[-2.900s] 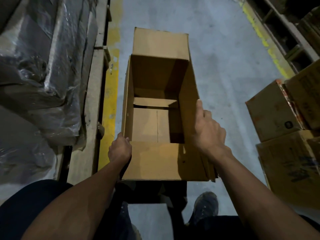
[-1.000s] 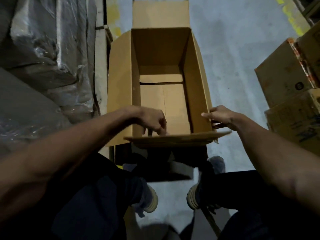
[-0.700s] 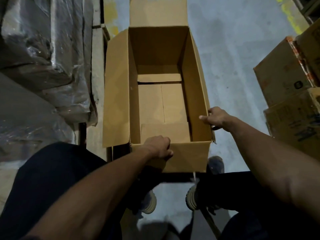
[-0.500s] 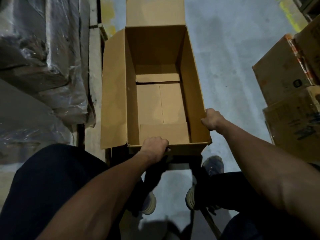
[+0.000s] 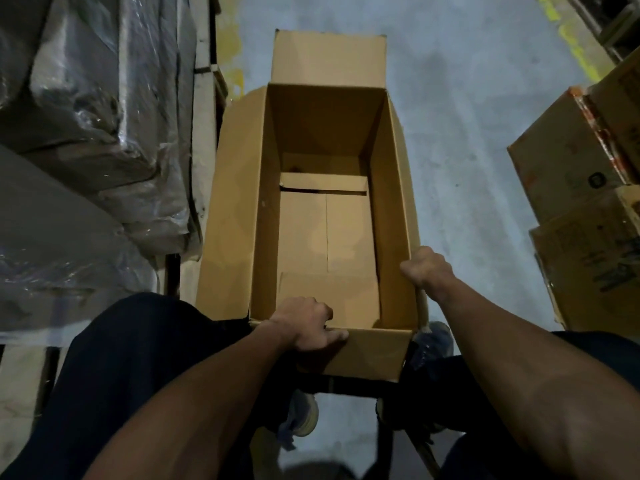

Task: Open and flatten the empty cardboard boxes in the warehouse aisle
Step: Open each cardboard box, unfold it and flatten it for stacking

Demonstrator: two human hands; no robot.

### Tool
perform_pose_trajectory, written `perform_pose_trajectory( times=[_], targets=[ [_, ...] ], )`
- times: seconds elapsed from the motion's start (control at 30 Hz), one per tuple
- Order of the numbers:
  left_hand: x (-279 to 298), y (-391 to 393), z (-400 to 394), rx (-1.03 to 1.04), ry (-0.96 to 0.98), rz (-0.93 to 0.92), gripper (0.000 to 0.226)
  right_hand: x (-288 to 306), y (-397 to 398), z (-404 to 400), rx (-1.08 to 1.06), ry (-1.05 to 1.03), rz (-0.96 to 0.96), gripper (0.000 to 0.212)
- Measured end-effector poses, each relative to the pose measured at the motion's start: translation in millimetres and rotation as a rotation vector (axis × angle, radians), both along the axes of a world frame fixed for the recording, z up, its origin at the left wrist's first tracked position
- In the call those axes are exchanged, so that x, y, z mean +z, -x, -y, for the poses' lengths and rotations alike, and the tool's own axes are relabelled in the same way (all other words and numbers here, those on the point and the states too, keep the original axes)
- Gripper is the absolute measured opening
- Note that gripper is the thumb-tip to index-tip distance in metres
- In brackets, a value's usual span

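From the head cam, the cardboard box (image 5: pixel 325 216) is sitting open-topped on the aisle floor (image 5: pixel 467 140) right in front of the person's feet. The left hand (image 5: pixel 304 323) is curling over the near rim and the right hand (image 5: pixel 426 266) is gripping the right wall's top edge, probably bracing it for collapsing. Wrapped pallets (image 5: pixel 86 133) are crowding the left flap; stacked boxes (image 5: pixel 581 202) are standing well off to the right, leaving floor there.

We are looking at a plain tan box (image 5: pixel 325 216) on a pale grey floor (image 5: pixel 460 133) showing worn yellow stripes (image 5: pixel 571 36); our trousers (image 5: pixel 114 375) are showing dark navy.
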State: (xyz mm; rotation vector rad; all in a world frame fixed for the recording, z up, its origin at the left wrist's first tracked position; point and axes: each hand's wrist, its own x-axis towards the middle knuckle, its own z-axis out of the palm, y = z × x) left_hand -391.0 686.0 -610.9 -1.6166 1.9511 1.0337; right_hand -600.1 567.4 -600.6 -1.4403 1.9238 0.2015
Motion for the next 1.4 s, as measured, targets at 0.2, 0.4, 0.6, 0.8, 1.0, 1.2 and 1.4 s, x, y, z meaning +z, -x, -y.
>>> perform_pose_trajectory(
  times=[0.2,0.4,0.6,0.8,1.0,1.2,1.4],
  targets=[
    [-8,-3,18,0.303,0.068,-0.127,0.074,-16,-10,13,-0.081,0.007,0.018,0.018],
    [-4,-7,40,0.422,0.146,-0.160,0.052,-8,-22,14,-0.126,0.118,0.112,0.029],
    [27,-4,57,0.317,0.152,-0.158,0.047,55,-24,19,-0.120,0.219,0.159,0.017],
    [56,5,73,0.227,0.073,-0.103,0.047,113,-2,14,-0.150,0.301,0.177,0.014],
    [48,27,74,0.000,-0.023,-0.002,0.058,134,15,9,-0.223,0.331,0.236,0.014],
    [14,40,64,-0.113,-0.073,0.057,0.071,138,30,14,-0.272,0.353,0.276,0.014],
    [-8,53,74,-0.154,-0.258,0.100,0.070,137,43,22,-0.329,0.347,0.369,0.027]
  ],
)
